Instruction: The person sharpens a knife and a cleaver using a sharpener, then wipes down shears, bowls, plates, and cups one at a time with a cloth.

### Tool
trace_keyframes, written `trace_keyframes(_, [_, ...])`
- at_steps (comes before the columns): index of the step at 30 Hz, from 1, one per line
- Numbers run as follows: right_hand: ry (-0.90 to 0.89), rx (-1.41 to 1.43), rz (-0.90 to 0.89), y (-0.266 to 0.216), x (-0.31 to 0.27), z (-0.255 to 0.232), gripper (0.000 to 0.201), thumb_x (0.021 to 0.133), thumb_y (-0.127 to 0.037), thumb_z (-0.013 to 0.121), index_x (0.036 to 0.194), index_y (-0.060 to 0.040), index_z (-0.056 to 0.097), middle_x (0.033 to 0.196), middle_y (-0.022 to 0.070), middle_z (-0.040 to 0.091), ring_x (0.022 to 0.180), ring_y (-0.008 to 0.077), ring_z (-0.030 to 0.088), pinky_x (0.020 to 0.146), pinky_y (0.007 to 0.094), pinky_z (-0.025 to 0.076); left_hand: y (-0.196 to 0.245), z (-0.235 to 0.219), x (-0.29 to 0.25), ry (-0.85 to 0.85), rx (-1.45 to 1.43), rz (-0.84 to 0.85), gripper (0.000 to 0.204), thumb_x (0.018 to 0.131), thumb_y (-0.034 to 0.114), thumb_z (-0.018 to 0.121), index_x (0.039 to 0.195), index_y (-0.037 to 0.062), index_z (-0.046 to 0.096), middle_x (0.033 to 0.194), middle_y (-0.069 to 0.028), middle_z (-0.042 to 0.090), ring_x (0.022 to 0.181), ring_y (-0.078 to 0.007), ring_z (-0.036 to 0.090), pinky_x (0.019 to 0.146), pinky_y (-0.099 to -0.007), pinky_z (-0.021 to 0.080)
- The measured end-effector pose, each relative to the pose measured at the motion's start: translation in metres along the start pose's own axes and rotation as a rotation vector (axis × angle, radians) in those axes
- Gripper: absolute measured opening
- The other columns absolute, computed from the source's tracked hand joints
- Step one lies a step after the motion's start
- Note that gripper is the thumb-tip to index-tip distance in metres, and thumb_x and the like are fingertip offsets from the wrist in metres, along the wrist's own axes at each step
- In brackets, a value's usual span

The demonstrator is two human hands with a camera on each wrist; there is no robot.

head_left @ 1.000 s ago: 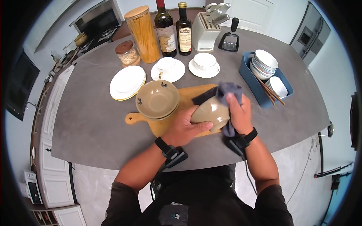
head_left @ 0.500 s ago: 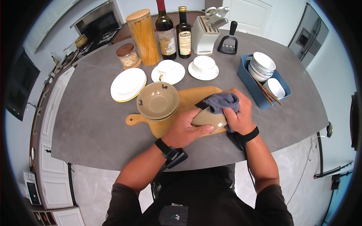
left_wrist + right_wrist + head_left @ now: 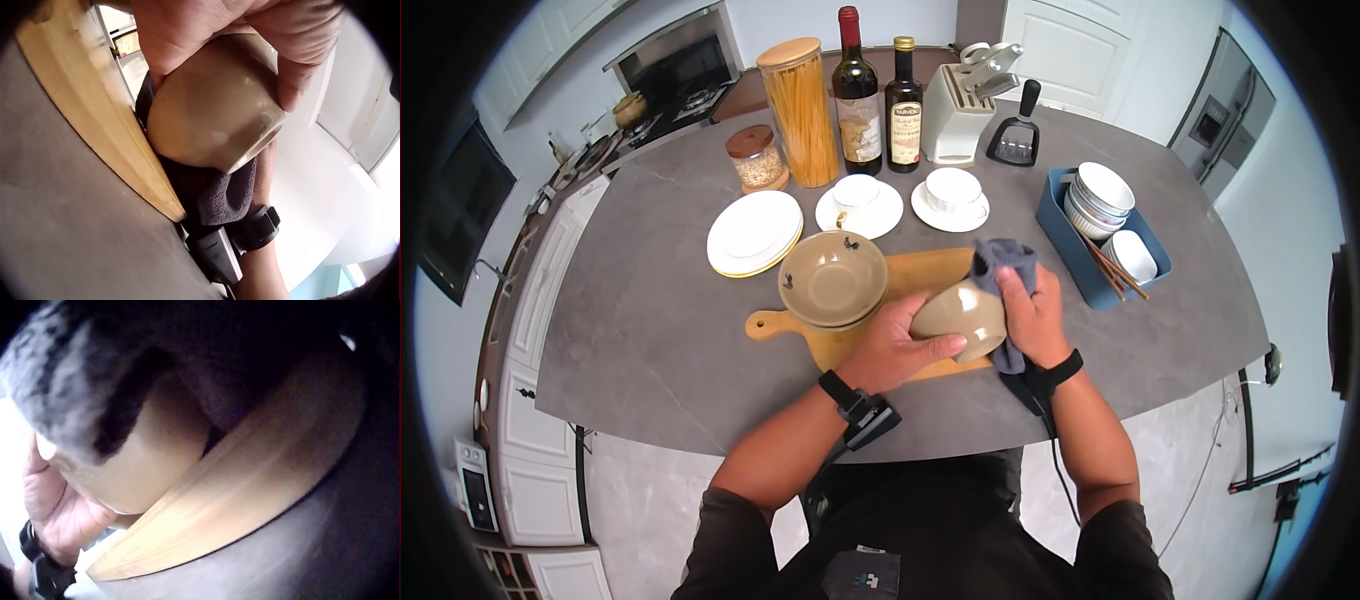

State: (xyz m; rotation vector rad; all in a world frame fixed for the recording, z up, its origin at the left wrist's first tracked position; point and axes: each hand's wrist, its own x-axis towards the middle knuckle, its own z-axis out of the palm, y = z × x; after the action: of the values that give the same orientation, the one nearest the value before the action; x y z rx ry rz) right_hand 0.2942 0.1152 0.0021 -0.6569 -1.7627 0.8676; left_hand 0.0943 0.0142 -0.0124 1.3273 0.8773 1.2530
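Tilted on its side over the wooden cutting board is a glossy beige bowl. My left hand grips it from the left, and the thumb lies near its foot. A grey-blue cloth is bunched in my right hand, which holds it against the bowl's right side. In the left wrist view, the bowl shows its outer wall and foot ring, with the cloth hanging behind it. The cloth also covers part of the bowl in the right wrist view.
Stacked beige bowls stand on the board's left part. White plates, two cups on saucers, a pasta jar, bottles and a knife block lie beyond. A blue bin with bowls and chopsticks stands at right.
The right hand and cloth went up over the bowl, then back down to its right side. The bowl turned in the left hand, showing more of its outer wall again.
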Motion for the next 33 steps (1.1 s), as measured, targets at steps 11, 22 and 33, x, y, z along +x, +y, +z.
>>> trace_keyframes(11, [0.033,0.143,0.180,0.013,-0.006,0.013,0.035,0.108,-0.031,0.059,0.110,0.0020,0.068,0.098,0.0169,0.072,0.087,0.0246,0.067,0.084,0.0358,0.052,-0.014,0.000,0.001,0.046,-0.342,0.020,0.045,0.101,0.017,0.073,0.141,-0.0004,0.059,0.128,-0.0053,0.069,0.115,-0.0127,0.064,0.102,-0.0313,0.051])
trace_keyframes(22, [0.196,0.102,0.250,0.023,0.003,-0.018,0.030,0.107,-0.023,0.060,0.118,0.0040,0.067,0.109,0.0074,0.073,0.099,0.0126,0.062,0.092,0.0298,0.050,-0.003,0.014,0.006,0.008,-0.787,0.050,0.050,0.107,0.018,0.061,0.153,0.0032,0.046,0.152,-0.0098,0.056,0.144,-0.0261,0.050,0.123,-0.0483,0.036])
trace_keyframes(33, [-0.078,-0.338,-0.581,-0.031,-0.008,-0.004,0.056,0.068,-0.008,0.076,0.124,-0.0033,0.071,0.139,0.0152,0.065,0.128,0.0409,0.059,0.109,0.0506,0.046,0.012,0.011,0.010,0.160,-0.915,0.069,0.043,0.111,0.020,0.054,0.151,0.0059,0.046,0.150,-0.0090,0.057,0.138,-0.0224,0.055,0.120,-0.0441,0.040])
